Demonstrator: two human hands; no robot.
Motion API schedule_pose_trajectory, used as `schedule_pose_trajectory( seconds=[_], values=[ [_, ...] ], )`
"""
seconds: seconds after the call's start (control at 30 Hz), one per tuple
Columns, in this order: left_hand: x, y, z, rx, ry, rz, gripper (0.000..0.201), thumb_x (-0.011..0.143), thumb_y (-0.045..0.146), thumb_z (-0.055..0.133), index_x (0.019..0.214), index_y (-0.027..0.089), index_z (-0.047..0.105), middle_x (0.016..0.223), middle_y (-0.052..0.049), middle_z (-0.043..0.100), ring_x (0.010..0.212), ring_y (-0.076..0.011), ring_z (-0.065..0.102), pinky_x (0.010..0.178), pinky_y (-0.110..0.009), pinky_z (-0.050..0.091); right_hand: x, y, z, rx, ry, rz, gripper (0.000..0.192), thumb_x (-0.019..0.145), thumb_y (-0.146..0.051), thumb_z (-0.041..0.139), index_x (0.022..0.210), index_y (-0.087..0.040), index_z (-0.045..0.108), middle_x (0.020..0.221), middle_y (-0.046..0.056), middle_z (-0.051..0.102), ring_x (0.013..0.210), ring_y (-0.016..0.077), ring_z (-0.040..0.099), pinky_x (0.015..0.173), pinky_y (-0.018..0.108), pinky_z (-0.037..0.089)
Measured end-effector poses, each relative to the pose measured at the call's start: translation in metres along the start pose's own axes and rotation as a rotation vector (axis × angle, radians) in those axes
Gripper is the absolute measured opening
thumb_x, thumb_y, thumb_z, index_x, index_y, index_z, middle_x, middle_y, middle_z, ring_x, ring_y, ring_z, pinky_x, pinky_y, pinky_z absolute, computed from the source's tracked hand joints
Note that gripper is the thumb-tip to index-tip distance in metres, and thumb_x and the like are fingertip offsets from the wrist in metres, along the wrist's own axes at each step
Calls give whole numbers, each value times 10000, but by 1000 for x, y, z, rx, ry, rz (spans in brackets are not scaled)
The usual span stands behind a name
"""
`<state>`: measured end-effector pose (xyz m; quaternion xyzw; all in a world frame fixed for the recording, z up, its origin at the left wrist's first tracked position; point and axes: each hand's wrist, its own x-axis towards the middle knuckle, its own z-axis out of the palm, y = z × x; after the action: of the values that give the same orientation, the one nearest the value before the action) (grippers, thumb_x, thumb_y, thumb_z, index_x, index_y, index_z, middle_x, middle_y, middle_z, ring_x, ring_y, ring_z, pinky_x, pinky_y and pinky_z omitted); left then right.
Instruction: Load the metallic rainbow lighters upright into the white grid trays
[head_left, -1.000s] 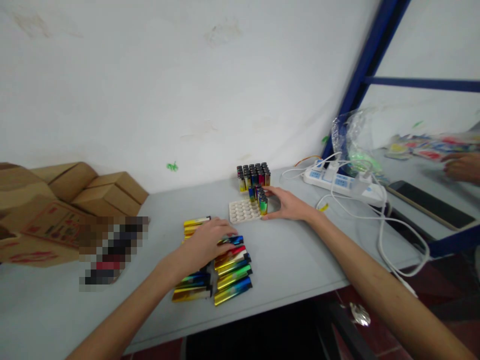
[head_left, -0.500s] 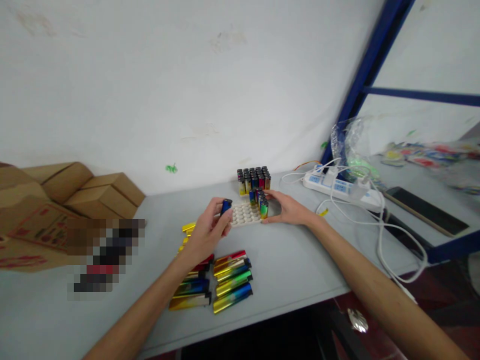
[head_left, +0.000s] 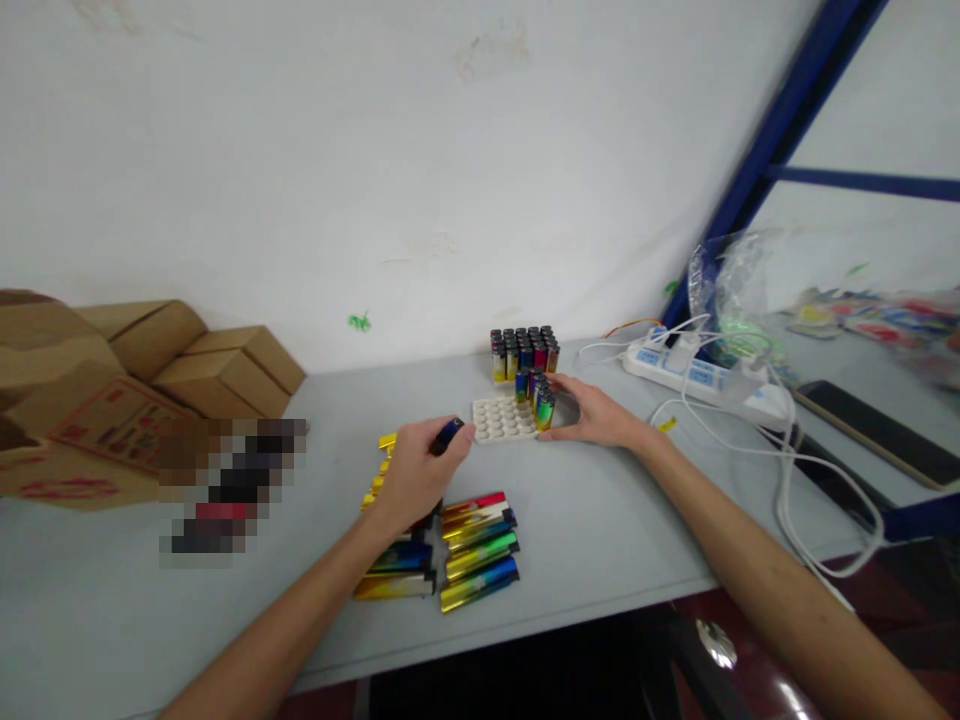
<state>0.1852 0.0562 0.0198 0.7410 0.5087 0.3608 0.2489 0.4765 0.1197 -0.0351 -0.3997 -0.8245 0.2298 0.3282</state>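
Observation:
In my left hand (head_left: 424,470) is a dark blue lighter (head_left: 447,435), tilted between thumb and fingers, just left of the white tray (head_left: 504,420) with round pockets. My right hand (head_left: 592,412) grips the tray's right end, thumb at the near corner and fingers behind the standing lighters. A row of upright lighters (head_left: 543,400) fills that right end, with another at the back. Below my left hand lie metallic lighters in two columns; the right column (head_left: 480,550) shows plainly, while my hand and forearm partly cover the left column (head_left: 395,583).
A full block of upright lighters (head_left: 525,355) stands behind the tray by the wall. Cardboard boxes (head_left: 225,375) occupy the left. On the right are a power strip (head_left: 709,385) with loose white cables, a phone (head_left: 877,430) and a blue metal frame (head_left: 780,150).
My left hand has drawn slightly away from the tray, and the lighter in it has gone from nearly upright to tilted. My right hand stays at the tray. The whole view has shifted a little.

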Motion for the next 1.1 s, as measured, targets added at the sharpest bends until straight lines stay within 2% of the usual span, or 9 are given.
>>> schedule_pose_trajectory(
  seconds=[0.13,0.47,0.8,0.97,1.1],
  values=[
    [1,-4,2,44,31,-3,417,876,404,475,552,199,311,551,52,257,517,-92,276,511,-247,209,0,1,0,-10,-7,7,923,672,-501,847,1440,-191,440,1370,149,596,1213,326,613,1069,504,482],
    [1,-5,1,47,45,-42,447,906,479,458,574,181,435,524,52,362,518,-98,368,526,-246,248,0,0,0,-6,-6,-6,924,677,-496,847,1446,-199,430,1385,148,585,1216,329,612,1068,512,483],
    [2,-3,2,112,76,-15,398,855,397,462,528,189,371,519,49,294,508,-94,324,522,-251,227,0,2,1,-17,-1,1,918,678,-499,845,1439,-193,434,1364,152,598,1205,327,615,1067,515,482],
    [1,-5,0,53,74,-40,432,903,439,440,552,187,422,509,40,367,514,-106,361,507,-248,245,1,4,1,-9,-5,-6,926,673,-505,846,1440,-190,432,1370,155,594,1207,325,614,1060,513,486],
    [0,-3,-1,9,56,-29,429,913,497,505,624,183,461,540,44,412,532,-103,391,505,-235,280,1,3,1,1,7,-8,922,658,-504,855,1427,-190,454,1355,153,609,1197,322,625,1051,499,495]
  ],
)
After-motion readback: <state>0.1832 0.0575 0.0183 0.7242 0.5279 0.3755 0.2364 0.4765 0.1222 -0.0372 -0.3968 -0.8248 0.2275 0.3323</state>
